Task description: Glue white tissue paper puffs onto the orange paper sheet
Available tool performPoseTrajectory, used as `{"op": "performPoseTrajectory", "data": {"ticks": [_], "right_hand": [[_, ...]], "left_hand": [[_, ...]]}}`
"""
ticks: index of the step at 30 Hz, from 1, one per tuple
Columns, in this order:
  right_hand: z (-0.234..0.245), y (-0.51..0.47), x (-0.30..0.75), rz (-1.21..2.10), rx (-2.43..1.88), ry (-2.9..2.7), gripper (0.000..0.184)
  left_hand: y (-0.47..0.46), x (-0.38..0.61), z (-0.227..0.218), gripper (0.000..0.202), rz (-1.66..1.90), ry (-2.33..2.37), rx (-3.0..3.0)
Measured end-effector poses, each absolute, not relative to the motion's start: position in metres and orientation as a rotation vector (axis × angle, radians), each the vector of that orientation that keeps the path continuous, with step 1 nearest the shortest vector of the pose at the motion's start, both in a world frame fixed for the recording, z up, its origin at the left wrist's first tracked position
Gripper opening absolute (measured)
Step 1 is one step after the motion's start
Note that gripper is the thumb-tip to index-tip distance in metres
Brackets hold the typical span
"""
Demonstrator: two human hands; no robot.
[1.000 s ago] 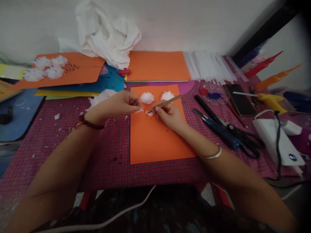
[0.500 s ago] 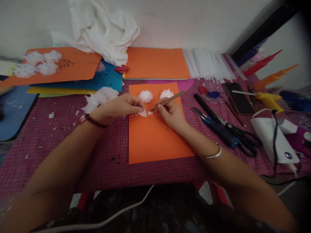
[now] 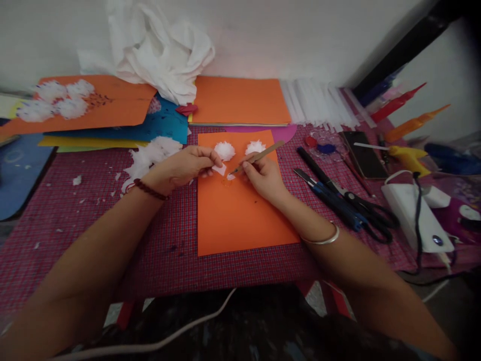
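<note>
An orange sheet of paper (image 3: 244, 215) lies in front of me with two fluffy white paper puffs, a left puff (image 3: 224, 150) and a right puff (image 3: 255, 146), near its top. My left hand (image 3: 195, 161) pinches a small white paper piece (image 3: 219, 169) just below the left puff. In my right hand (image 3: 263, 175) is a slim brown stick (image 3: 267, 151) with a thin dark tip, held like a pen. A second white scrap (image 3: 230, 177) is at that tip, low over the sheet; whether it touches the sheet I cannot tell. Faint marks show beneath it.
Torn white paper (image 3: 152, 154) is heaped beside my left hand. To the right lie a box cutter (image 3: 330, 198), scissors (image 3: 370, 210), a yellow glue gun (image 3: 409, 158) and a white power strip (image 3: 417, 215). White paper strips (image 3: 319, 103) and orange paper (image 3: 240, 100) are at the back.
The white piece in my left hand has turned and risen slightly. The scrap at the stick's tip is tilted differently. The whole view has shifted a little.
</note>
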State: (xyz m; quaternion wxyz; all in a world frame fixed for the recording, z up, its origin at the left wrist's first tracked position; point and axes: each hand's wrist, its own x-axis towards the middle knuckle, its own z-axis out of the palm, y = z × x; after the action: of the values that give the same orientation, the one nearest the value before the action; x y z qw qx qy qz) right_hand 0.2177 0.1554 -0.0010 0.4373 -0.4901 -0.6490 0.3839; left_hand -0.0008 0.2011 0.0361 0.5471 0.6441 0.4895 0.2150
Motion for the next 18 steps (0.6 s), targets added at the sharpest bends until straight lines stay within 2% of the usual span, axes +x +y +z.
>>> {"op": "performPoseTrajectory", "data": {"ticks": [4,11,18], "right_hand": [[-0.002,0.157,0.217,1.013,-1.212,-1.571,0.013],[-0.002,0.158,0.217,1.005,-1.215,-1.577,0.012],[-0.001,0.158,0.218,0.985,-1.227,-1.602,0.010]], "left_hand": [[0.200,0.001,0.039,0.020,0.551,1.211,1.569],[0.197,0.008,0.031,0.006,0.713,1.235,1.557],[0.185,0.009,0.033,0.011,0.714,1.350,1.829]]}}
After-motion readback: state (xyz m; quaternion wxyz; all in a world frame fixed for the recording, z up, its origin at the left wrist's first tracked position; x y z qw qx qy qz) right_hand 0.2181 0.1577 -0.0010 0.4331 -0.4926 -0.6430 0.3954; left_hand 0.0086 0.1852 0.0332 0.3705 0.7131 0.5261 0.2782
